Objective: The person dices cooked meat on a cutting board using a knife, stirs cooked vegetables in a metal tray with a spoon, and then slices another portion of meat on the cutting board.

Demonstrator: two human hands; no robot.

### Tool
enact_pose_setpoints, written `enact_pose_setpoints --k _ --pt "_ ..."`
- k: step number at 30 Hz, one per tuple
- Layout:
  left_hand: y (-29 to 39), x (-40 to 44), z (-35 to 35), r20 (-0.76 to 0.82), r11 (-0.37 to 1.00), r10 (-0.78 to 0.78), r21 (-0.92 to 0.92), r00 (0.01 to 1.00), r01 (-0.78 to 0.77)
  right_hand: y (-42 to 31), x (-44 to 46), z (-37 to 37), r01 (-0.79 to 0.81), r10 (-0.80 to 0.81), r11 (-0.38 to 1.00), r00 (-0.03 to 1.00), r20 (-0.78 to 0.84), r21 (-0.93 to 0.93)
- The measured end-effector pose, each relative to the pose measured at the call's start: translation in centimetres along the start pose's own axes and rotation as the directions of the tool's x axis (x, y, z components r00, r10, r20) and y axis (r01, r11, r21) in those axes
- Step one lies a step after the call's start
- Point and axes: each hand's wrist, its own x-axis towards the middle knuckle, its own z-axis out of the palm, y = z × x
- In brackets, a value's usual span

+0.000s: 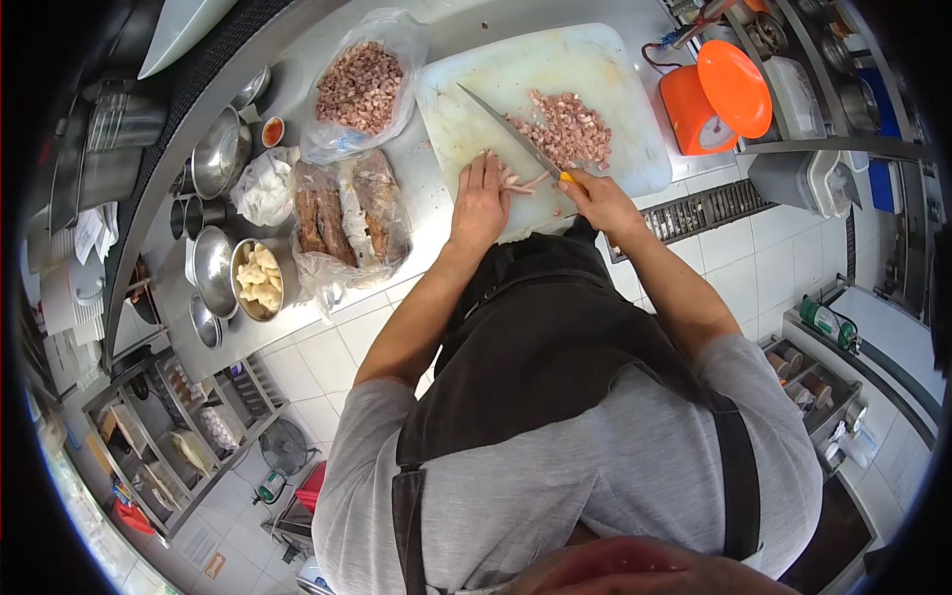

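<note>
Head view: a person in a black apron (565, 337) stands close to a metal table (421, 198), both hands over the near edge of the board.
Left hand: lies over the meat strips (518, 183), fingers together, probably to steady them; I cannot tell whether it closes round them.
Right hand (607, 206): wrapped round the yellow handle of the knife (516, 132).
Knife: slants far and left across the board, between strips and pile, which seems to keep cut apart from uncut.
Chopped pile (570, 129): sits right of the blade, likely pushed aside for working room.
Board (585, 50): lies flat under all this.
Dark meat slabs (322, 213): left of the board, in plastic, presumably against mess.
Plastic bag (412, 40): farther, holding more chopped meat.
Orange scale (684, 109): right of the board, within easy reach.
</note>
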Motion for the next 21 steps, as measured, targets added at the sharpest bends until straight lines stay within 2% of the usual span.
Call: enact_pose_setpoints --k 6,8,11,13,14,17,19,21 --pt "-0.1 3.5 2.0 -0.019 0.992 -0.064 -0.107 0.998 0.062 0.6 1.0 -0.3 -0.016 0.017 0.999 0.999 -0.042 0.033" --pt "0.0 4.4 2.4 -0.033 0.99 -0.073 -0.127 0.997 0.068 0.5 1.5 -0.7 -0.048 0.052 0.998 0.99 -0.129 0.029" --pt "0.6 4.7 2.2 -0.018 0.992 -0.061 -0.114 0.998 0.058 0.6 1.6 -1.2 -0.009 0.0 0.998 0.987 -0.163 -0.055" --pt "1.1 4.5 0.9 0.056 0.993 -0.114 0.028 0.992 0.112 0.9 1.5 -1.1 -0.008 0.0 0.999 0.986 -0.168 -0.051" --pt "1.8 4.8 0.1 0.06 0.994 -0.111 0.029 0.992 0.109 1.1 1.4 -1.0 -0.008 0.0 0.999 0.986 -0.167 -0.047" --pt "3.2 5.2 -0.8 0.033 1.0 -0.018 0.025 0.999 0.017 1.0 1.4 -0.4 0.048 -0.06 0.996 0.984 -0.169 -0.073" --pt "3.9 5.5 0.6 0.136 0.993 0.056 0.092 0.989 -0.069 0.5 1.5 -0.2 0.066 -0.072 0.997 0.983 -0.167 -0.042" --pt "3.6 5.5 2.7 0.141 0.987 0.085 0.124 0.986 -0.103 0.7 1.6 -0.1 0.082 -0.082 0.997 0.982 -0.17 -0.008"
